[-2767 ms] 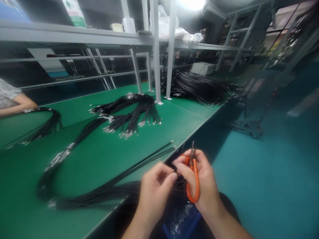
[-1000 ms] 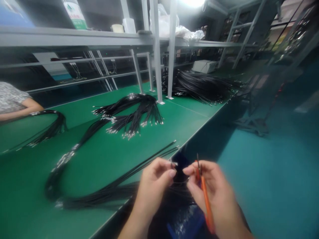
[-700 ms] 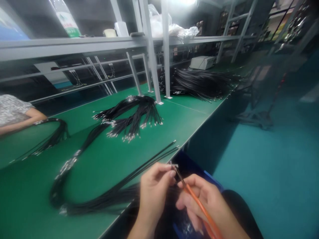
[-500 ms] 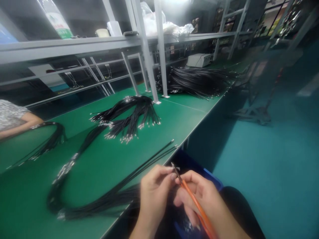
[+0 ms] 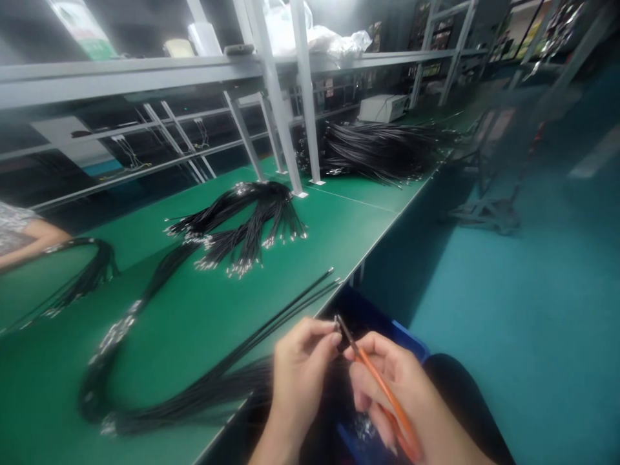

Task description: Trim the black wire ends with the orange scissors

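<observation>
My left hand (image 5: 301,368) is closed, thumb and forefinger pinching a small metal-tipped cable end (image 5: 338,325) just past the table edge. In my right hand (image 5: 387,381) is a pair of slim pliers (image 5: 382,386) with orange handles and dark jaws. The tips of the jaws are at the cable end, right beside my left fingertips. A long bundle of black cables (image 5: 194,400) curves over the green table (image 5: 194,336) and runs behind my left wrist. Several loose cables (image 5: 285,310) stick out above that hand.
Under my hands sits a blue bin (image 5: 409,339) with small shiny bits. More black cables (image 5: 252,226) lie mid-table, and a big pile (image 5: 382,148) lies farther back by the shelf posts (image 5: 278,97). Another person's arm (image 5: 33,242) is at left near a cable bundle (image 5: 97,265).
The pliers' tips have shifted slightly right and their handles are spread a little wider. My left hand keeps its pinch. The whole view has moved slightly.
</observation>
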Motion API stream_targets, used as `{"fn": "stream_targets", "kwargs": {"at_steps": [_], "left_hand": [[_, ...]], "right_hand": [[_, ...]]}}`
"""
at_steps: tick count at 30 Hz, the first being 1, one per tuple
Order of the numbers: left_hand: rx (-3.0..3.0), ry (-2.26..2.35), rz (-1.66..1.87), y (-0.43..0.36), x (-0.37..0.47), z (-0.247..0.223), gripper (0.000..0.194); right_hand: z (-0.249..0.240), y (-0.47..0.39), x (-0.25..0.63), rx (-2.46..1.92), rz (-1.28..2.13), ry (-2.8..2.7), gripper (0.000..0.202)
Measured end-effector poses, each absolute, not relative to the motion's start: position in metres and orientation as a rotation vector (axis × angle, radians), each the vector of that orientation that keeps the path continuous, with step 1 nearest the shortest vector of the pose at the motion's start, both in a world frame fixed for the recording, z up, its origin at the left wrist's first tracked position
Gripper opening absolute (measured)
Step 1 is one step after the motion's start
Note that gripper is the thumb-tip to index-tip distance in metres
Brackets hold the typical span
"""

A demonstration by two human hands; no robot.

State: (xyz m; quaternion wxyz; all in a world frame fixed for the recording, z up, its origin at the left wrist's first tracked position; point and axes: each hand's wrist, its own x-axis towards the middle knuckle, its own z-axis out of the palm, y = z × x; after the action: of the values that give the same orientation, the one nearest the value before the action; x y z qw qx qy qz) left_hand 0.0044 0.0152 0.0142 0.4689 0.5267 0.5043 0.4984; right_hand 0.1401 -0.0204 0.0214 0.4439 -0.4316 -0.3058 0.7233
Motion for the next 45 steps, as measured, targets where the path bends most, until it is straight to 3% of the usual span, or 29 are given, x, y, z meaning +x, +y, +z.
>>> {"fn": "stream_targets", "kwargs": {"at_steps": [10, 26, 36, 45], "left_hand": [[1.402, 1.260, 1.211, 0.017, 0.005, 0.007, 0.003], [1.558, 1.319, 1.185, 0.019, 0.006, -0.006, 0.004], [1.613, 1.235, 1.124, 0.017, 0.005, 0.011, 0.007], [1.645, 1.218, 1.107, 0.013, 0.002, 0.021, 0.010]], "right_hand": [[0.020, -0.019, 0.141, -1.229, 1.765, -0.892, 0.014], [0.020, -0.016, 0.142, -1.309, 1.755, -0.971, 0.013], [0.015, -0.013, 0.146, -1.254, 1.107, -0.881, 0.028], [0.030, 0.005, 0.133, -1.153, 1.094, -1.028, 0.022]]}}
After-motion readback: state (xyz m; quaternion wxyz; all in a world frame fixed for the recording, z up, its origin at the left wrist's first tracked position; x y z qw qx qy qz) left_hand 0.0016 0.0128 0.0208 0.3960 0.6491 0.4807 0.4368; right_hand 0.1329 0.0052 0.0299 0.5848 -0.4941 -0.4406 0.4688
